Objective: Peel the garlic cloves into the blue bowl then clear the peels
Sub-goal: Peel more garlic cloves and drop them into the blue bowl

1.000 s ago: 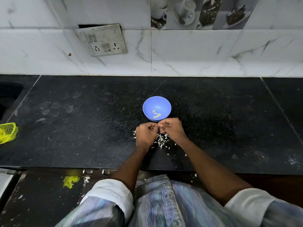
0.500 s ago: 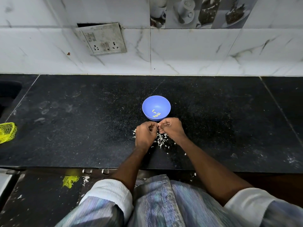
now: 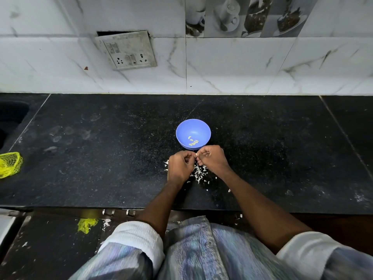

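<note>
Clearly both the left hand (image 3: 180, 166) and right hand (image 3: 212, 159) pinched one garlic clove (image 3: 196, 154) at the blue bowl's (image 3: 193, 126) six o'clock; a slip could drop it among the peels (image 3: 199, 171) on the desk (image 3: 101, 158).

Small round blue plastic bowl (image 3: 193, 129) on black speckled stone counter (image 3: 101, 158), several pale peeled garlic cloves (image 3: 193, 141) lying inside. Just in front of the bowl, left hand (image 3: 180, 167) and right hand (image 3: 213, 160), fingers curled, thumbs meeting on a tiny white garlic clove (image 3: 196, 154). White papery peels (image 3: 198, 171) scattered beneath the hands. Far left of the bowl, yellow mesh net bag (image 3: 10, 164). On the wall tiles behind the bowl, grimy white switch-and-socket plate (image 3: 126, 50).
</note>
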A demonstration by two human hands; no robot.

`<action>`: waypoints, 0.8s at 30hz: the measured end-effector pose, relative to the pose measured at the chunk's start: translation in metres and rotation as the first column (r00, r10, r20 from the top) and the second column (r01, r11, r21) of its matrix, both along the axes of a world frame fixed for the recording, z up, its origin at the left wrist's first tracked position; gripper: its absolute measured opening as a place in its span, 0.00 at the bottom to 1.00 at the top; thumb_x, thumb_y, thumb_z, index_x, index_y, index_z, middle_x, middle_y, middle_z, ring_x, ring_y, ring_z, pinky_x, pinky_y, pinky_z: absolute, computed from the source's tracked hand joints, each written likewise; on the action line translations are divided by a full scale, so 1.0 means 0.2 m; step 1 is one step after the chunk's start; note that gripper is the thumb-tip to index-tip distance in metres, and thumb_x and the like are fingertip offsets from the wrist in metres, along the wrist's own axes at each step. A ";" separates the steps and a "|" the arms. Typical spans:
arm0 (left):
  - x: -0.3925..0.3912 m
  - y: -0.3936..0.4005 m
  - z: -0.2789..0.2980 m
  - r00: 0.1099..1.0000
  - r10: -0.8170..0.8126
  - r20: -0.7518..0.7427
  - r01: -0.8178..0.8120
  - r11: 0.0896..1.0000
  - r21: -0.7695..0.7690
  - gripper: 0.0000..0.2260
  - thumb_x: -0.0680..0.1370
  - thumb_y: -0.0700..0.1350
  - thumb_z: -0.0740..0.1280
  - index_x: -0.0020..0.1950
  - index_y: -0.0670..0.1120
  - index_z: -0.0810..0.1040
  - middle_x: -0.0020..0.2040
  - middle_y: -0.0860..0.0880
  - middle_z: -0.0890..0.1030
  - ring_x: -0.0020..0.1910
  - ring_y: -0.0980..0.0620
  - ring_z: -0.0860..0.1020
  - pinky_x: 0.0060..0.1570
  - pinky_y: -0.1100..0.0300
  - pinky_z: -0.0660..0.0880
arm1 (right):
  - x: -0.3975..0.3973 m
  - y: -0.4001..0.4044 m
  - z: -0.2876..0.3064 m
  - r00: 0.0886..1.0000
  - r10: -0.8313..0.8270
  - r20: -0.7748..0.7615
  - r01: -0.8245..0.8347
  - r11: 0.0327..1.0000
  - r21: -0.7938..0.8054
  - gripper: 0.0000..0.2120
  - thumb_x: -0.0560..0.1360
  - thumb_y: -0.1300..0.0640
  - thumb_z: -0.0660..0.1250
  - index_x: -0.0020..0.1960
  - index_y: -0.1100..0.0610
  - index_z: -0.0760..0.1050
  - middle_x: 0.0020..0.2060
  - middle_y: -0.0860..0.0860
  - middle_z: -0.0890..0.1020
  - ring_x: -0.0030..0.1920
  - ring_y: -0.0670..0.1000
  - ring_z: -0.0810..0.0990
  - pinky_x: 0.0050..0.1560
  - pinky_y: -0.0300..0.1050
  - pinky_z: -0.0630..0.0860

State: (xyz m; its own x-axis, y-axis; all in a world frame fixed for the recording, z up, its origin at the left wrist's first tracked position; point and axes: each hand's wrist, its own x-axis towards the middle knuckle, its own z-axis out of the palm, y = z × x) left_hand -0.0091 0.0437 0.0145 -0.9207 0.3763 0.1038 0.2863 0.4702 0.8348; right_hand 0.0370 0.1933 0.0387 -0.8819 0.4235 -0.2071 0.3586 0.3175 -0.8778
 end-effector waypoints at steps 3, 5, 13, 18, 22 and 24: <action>0.00 0.00 0.01 1.000 -0.008 -0.007 0.008 1.000 0.000 0.06 0.78 0.41 0.71 0.47 0.49 0.88 0.40 0.57 0.87 0.38 0.60 0.84 0.40 0.53 0.82 | 0.01 0.01 0.00 1.000 0.003 0.000 -0.003 1.000 -0.003 0.08 0.76 0.66 0.69 0.42 0.59 0.84 0.32 0.53 0.86 0.34 0.52 0.87 0.44 0.50 0.86; 0.00 0.00 0.01 1.000 -0.005 -0.006 0.005 1.000 -0.008 0.06 0.78 0.41 0.71 0.48 0.49 0.89 0.40 0.57 0.87 0.38 0.60 0.84 0.40 0.54 0.82 | 0.01 0.01 0.01 1.000 0.016 0.004 -0.016 1.000 -0.009 0.07 0.77 0.66 0.69 0.43 0.60 0.85 0.33 0.53 0.86 0.35 0.52 0.87 0.44 0.49 0.86; 0.02 -0.01 0.03 0.997 -0.051 -0.052 0.049 0.998 -0.046 0.06 0.78 0.41 0.72 0.48 0.49 0.88 0.40 0.56 0.87 0.38 0.59 0.83 0.40 0.54 0.81 | 0.03 0.02 0.02 1.000 0.025 -0.011 -0.025 0.999 -0.040 0.05 0.77 0.66 0.70 0.44 0.62 0.85 0.34 0.56 0.86 0.36 0.54 0.87 0.44 0.49 0.86; 0.03 -0.01 0.04 0.994 -0.060 -0.086 0.055 0.997 -0.060 0.05 0.78 0.41 0.72 0.48 0.48 0.88 0.41 0.55 0.87 0.38 0.57 0.82 0.40 0.55 0.79 | 0.03 0.02 0.01 1.000 0.012 0.003 -0.012 0.998 -0.058 0.06 0.77 0.67 0.70 0.43 0.63 0.85 0.33 0.57 0.86 0.36 0.55 0.87 0.44 0.50 0.86; 0.04 0.00 0.04 0.995 -0.058 -0.081 0.054 0.997 -0.047 0.06 0.78 0.41 0.72 0.48 0.49 0.88 0.41 0.54 0.87 0.38 0.58 0.83 0.40 0.55 0.80 | 0.03 0.02 0.01 1.000 0.001 0.006 -0.001 0.998 -0.069 0.07 0.77 0.67 0.69 0.43 0.63 0.85 0.33 0.58 0.86 0.35 0.55 0.87 0.44 0.50 0.86; 0.04 0.00 0.04 0.996 -0.056 -0.068 0.053 0.998 -0.040 0.05 0.78 0.42 0.72 0.48 0.49 0.88 0.40 0.55 0.87 0.38 0.58 0.83 0.40 0.54 0.80 | 0.03 0.02 0.01 1.000 0.004 0.008 -0.003 0.996 -0.086 0.07 0.77 0.68 0.68 0.44 0.63 0.85 0.34 0.58 0.86 0.36 0.55 0.87 0.44 0.50 0.86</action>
State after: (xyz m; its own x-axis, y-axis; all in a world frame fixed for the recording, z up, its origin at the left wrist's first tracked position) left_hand -0.0011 0.0433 0.0218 -0.8899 0.4304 0.1510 0.3685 0.4834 0.7940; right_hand 0.0439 0.1977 0.0407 -0.8816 0.4007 -0.2495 0.3645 0.2421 -0.8992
